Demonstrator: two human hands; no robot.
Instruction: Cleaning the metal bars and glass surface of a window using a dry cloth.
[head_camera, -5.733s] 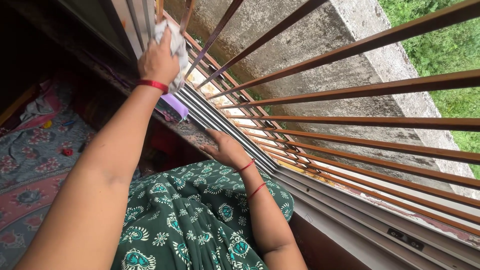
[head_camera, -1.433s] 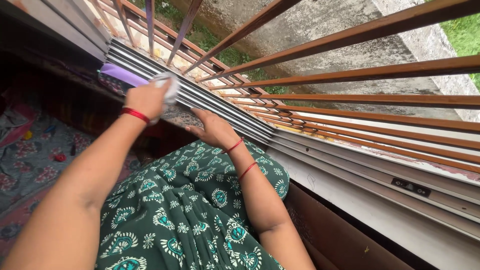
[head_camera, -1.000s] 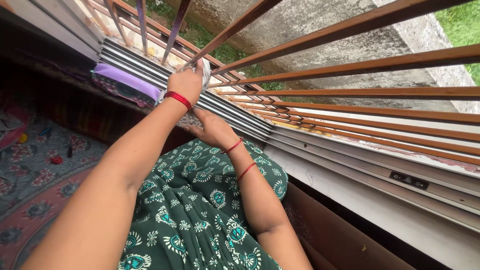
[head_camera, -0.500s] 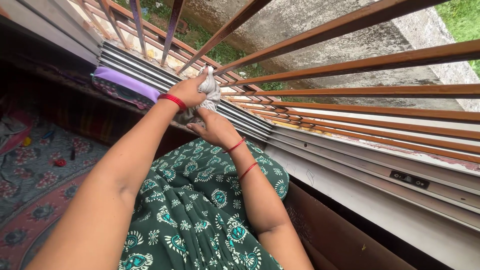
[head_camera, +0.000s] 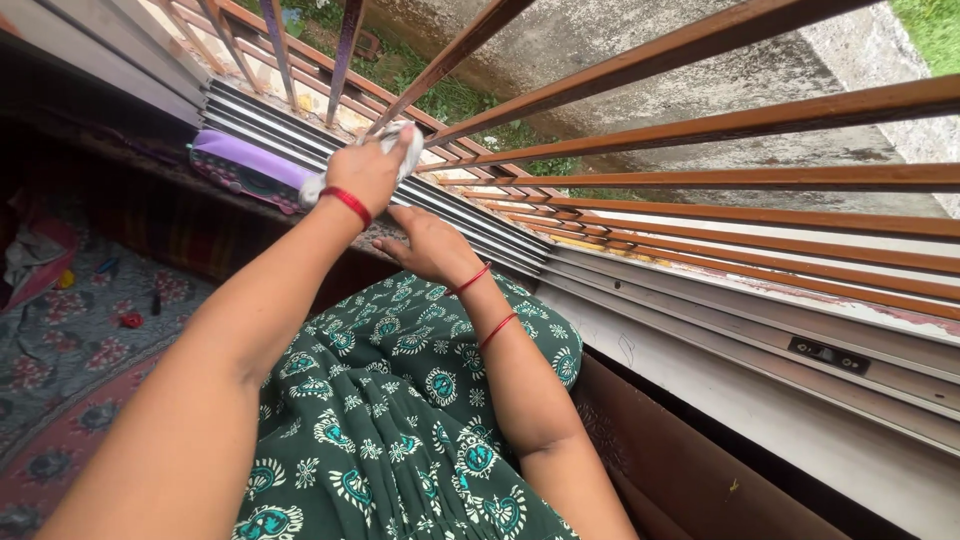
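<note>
My left hand (head_camera: 362, 172) is closed around a crumpled white cloth (head_camera: 400, 139) and presses it against the lower part of a brown window grille bar (head_camera: 440, 62), just above the metal window track (head_camera: 500, 240). It wears a red bangle at the wrist. My right hand (head_camera: 428, 245), with red threads on its wrist, lies flat with fingers spread on the speckled stone sill beside the track. It holds nothing.
A purple pouch (head_camera: 245, 165) lies on the sill to the left. Brown grille bars (head_camera: 720, 180) span the window over a concrete ledge outside. My green patterned garment (head_camera: 400, 400) fills the foreground, and a floral mat (head_camera: 70, 350) lies lower left.
My left hand has carried the cloth from the frame at far left, down along the track and up onto the grille bar. The right hand stayed on the sill.
</note>
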